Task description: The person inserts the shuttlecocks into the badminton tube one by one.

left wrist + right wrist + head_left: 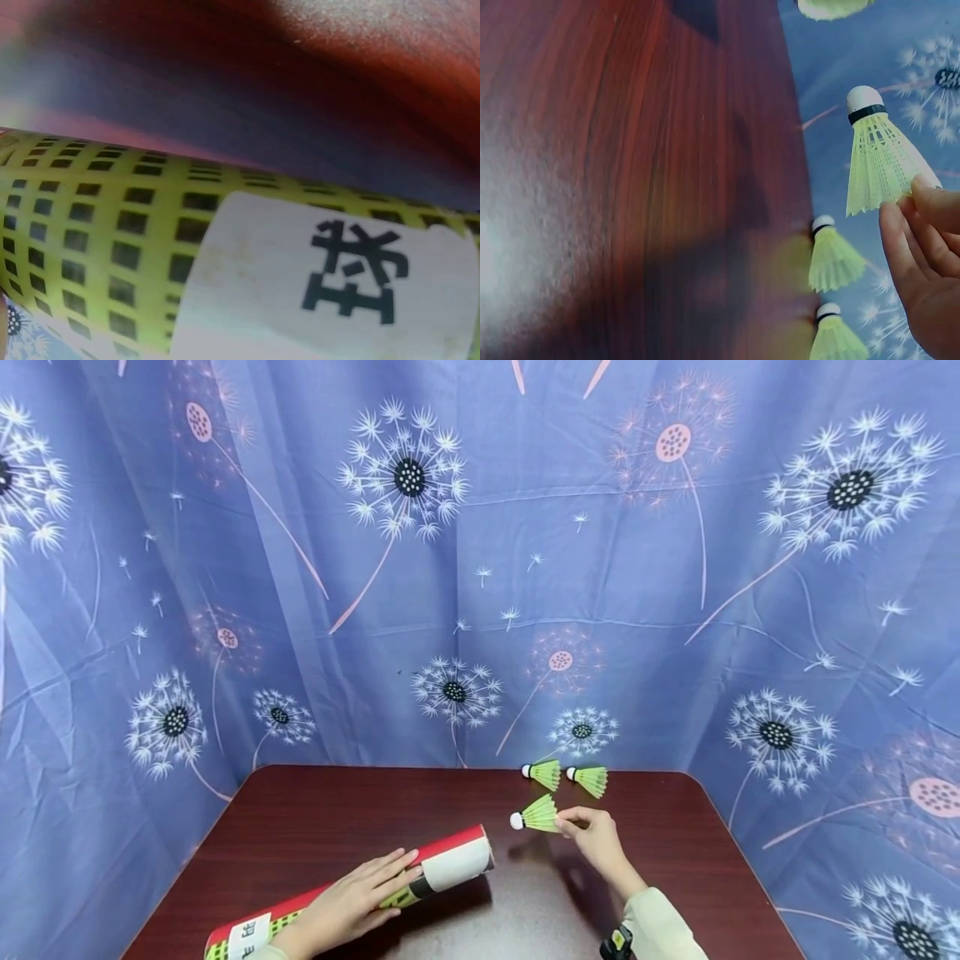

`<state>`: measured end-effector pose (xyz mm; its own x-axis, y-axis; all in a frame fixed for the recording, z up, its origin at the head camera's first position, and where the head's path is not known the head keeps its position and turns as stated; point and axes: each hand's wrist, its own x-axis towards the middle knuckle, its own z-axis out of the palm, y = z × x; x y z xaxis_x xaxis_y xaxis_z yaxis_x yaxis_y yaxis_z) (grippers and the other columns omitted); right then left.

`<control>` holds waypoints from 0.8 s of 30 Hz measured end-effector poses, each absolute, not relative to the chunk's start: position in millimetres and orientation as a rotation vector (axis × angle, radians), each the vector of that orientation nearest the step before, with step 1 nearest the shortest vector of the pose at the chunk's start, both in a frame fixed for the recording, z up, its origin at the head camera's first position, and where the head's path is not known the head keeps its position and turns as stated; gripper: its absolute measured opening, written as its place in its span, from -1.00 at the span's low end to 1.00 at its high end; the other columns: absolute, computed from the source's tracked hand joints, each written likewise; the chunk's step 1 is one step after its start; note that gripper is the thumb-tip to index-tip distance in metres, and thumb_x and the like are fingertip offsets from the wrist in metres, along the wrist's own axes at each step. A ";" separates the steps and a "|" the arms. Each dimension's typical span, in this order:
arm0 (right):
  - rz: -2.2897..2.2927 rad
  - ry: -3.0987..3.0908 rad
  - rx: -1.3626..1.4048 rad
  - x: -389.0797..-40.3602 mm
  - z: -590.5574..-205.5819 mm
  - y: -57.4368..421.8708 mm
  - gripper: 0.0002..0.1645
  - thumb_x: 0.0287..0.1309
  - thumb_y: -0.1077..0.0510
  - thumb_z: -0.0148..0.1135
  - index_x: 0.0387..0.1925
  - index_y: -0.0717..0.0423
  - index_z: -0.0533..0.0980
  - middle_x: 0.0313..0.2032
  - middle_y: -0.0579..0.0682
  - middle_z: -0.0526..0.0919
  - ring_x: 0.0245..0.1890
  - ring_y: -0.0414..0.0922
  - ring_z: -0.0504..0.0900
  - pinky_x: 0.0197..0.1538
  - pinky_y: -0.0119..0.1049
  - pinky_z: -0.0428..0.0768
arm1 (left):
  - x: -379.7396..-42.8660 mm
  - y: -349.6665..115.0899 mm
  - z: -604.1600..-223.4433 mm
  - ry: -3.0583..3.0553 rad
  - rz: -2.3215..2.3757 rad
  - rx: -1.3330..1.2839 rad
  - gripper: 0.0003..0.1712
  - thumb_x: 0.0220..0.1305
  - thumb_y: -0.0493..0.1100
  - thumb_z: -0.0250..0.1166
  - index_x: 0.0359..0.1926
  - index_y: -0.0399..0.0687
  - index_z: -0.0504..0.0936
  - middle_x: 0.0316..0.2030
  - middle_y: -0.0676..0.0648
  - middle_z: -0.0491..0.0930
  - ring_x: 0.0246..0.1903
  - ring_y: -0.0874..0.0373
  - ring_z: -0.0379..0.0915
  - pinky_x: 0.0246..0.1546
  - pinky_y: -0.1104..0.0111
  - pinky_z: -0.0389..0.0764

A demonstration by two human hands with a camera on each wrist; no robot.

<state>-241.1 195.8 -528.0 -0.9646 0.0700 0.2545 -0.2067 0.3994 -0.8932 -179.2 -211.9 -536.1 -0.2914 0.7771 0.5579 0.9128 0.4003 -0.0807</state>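
A long shuttlecock tube [453,864], red, white and yellow-green with a grid pattern, slants across the front left of the table. My left hand [356,893] grips it from above, fingers across its top and thumb on the near side. In the left wrist view, the tube [97,225] with its white label fills the lower part; the left hand is hardly seen there. My right hand [597,843] pinches a yellow-green shuttlecock [538,814] by its skirt edge, white cork pointing left. The right wrist view shows this shuttlecock [877,157] between thumb and fingers, above the table.
Two more shuttlecocks, one on the left [543,773] and one on the right [589,780], lie at the back edge of the dark red wooden table [337,802]. A blue curtain [525,568] with dandelion prints hangs behind and along both sides.
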 end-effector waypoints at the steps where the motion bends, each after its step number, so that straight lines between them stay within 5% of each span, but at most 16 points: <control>1: 1.597 -2.406 0.136 -239.2 -526.9 194.3 -0.92 -0.05 0.35 0.43 -0.43 0.27 0.68 -0.56 0.02 0.69 -0.52 -0.01 0.68 -0.40 -0.19 0.68 | -179.5 -211.9 -536.1 -2.143 -0.344 -1.438 -0.27 0.16 -0.07 0.41 0.32 -0.17 0.41 0.30 -0.22 0.37 0.18 -0.15 0.41 0.37 0.35 0.13; 6: 1.665 -2.407 0.217 -229.1 -519.2 184.5 -0.95 -0.01 0.35 0.40 -0.42 0.26 0.68 -0.54 0.05 0.69 -0.54 -0.12 0.66 -0.42 -0.37 0.64 | -180.3 -211.6 -535.4 -2.148 -0.341 -1.442 -0.25 0.13 -0.08 0.43 0.32 -0.17 0.40 0.29 -0.22 0.37 0.17 -0.17 0.42 0.40 0.38 0.02; 13: 1.696 -2.414 0.313 -221.1 -514.7 169.3 -0.95 0.00 0.38 0.38 -0.41 0.31 0.67 -0.53 0.12 0.69 -0.55 -0.15 0.66 -0.41 -0.32 0.66 | -180.4 -210.4 -534.1 -2.145 -0.347 -1.444 -0.33 0.25 -0.04 0.32 0.32 -0.16 0.40 0.29 -0.23 0.37 0.16 -0.19 0.42 0.40 0.38 0.02; 24: 1.711 -2.439 0.457 -210.6 -511.3 143.7 -0.94 0.01 0.32 0.40 -0.41 0.28 0.68 -0.47 0.11 0.72 -0.50 -0.16 0.68 -0.43 -0.33 0.64 | -179.7 -209.3 -533.3 -2.141 -0.351 -1.442 -0.27 0.17 -0.07 0.40 0.33 -0.16 0.40 0.29 -0.22 0.37 0.17 -0.17 0.42 0.07 0.13 0.50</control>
